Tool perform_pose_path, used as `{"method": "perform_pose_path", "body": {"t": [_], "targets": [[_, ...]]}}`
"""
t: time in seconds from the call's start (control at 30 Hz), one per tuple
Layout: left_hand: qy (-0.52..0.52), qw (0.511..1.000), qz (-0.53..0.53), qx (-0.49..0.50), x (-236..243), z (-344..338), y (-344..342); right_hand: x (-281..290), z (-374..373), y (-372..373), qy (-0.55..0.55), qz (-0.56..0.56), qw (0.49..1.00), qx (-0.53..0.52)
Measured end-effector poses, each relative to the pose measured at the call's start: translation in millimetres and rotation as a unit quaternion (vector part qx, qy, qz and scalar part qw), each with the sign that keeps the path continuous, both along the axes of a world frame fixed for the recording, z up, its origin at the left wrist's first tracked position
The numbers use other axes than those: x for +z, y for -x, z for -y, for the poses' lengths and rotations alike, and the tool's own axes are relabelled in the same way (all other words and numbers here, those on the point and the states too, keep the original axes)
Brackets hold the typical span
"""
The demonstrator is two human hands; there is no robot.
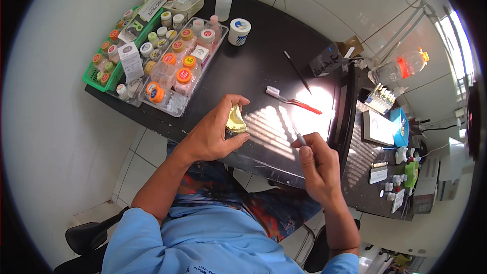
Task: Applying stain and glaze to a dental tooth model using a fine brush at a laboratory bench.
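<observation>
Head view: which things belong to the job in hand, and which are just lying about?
Apparently in use:
yellow curved piece, left hand
slim grey-handled tool, right hand

Seemingly lying about:
toothbrush
squeeze bottle
white tub
clear tray of jars

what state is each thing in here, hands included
Left hand: holding the yellow piece
Yellow piece: held, off the table
Right hand: closed on the slim tool
Slim tool: held
Toothbrush: lying down
Thin black stick: lying down
Squeeze bottle: upright
White tub: upright
Clear tray: filled with jars
Green basket: filled
</observation>
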State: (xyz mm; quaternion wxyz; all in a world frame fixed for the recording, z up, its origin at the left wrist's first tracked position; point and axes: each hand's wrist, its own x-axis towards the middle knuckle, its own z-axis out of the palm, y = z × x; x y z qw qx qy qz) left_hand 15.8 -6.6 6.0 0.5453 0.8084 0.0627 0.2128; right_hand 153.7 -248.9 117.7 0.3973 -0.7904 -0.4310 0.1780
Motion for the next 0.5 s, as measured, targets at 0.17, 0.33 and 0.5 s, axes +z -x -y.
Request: {"method": "perform_pose_path", "body": {"t": [0.17, 0.33, 0.5], "targets": [[0.025, 0.999, 0.006, -0.019, 13, -7, -41, 0, -22, -64, -0.004, 0.071, 0.997, 0.002], [-0.016, 0.999, 0.023, -0.026, 31, -13, -83, -38, -45, -127, -0.069, 0.100, 0.992, -0.026], [0.017, 0.999, -0.030, -0.024, 38, -22, -117, -59, -58, -141, -0.112, 0.026, 0.988, -0.099]]}}
